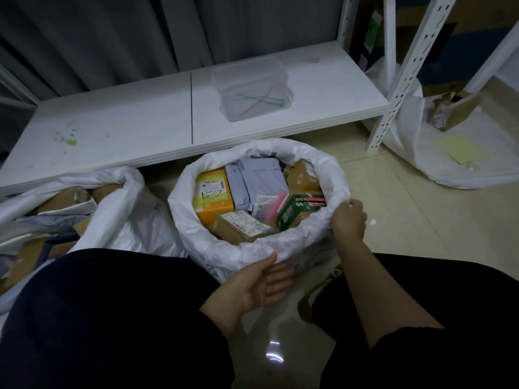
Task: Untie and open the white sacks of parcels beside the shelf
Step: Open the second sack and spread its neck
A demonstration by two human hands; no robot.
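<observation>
A: Room?
B: Pale tiled floor (407,220); a low white shelf (140,122) is running along the far side, and a grey curtain (112,37) is hanging behind.
A: Counts?
B: Three sacks, mouths gaping: left sack (126,220), middle sack (202,242), right sack (449,169). One clear tub (252,88) on the shelf. The right hand (348,220) is gripping the middle sack's right rim; the left hand (261,284) is lying straight-fingered, palm up, at its near rim.

Clear plastic box (247,77) holding coloured ties (258,101); grey curtain (112,37) behind; beige tiled floor (407,209).

Pretty dim shot you've got, bluish cast all over. One small glare spot on the floor (274,356) down low. The shelf posts (404,71) bow at the wide-angle edges, and detail's soft throughout.
</observation>
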